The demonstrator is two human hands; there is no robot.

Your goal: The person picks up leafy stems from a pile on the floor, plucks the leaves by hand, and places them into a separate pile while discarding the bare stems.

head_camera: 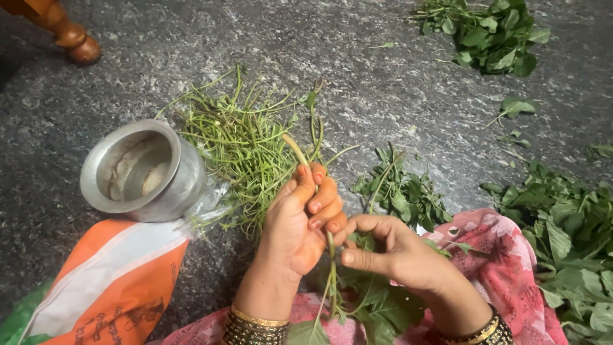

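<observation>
While your left hand (295, 223) curls its fingers (322, 198) tight round the upper part of a leafy green stalk (331, 255), its bare pale tip pokes out past your knuckles toward 11 o'clock, so the stem is kept taut and upright. Your right hand (396, 255) meets it from 3 o'clock, thumb and forefinger pinching the same stalk just below the left fist, right where the leaves begin (a grip that suits sliding or plucking, as I judge it). The leafy end hangs down over your pink patterned lap cloth (511, 255).

Outward at 12 o'clock lies a heap of stripped stems (242, 140) on the grey stone floor (383, 76), kept apart from the leafy bunches: one small cluster (402, 191) at 2 o'clock, a large pile (568, 236) at 3, another (491, 32) far off at 1. A steel pot (143, 169) stands open at 10 o'clock, beside an orange-and-white bag (108, 281).
</observation>
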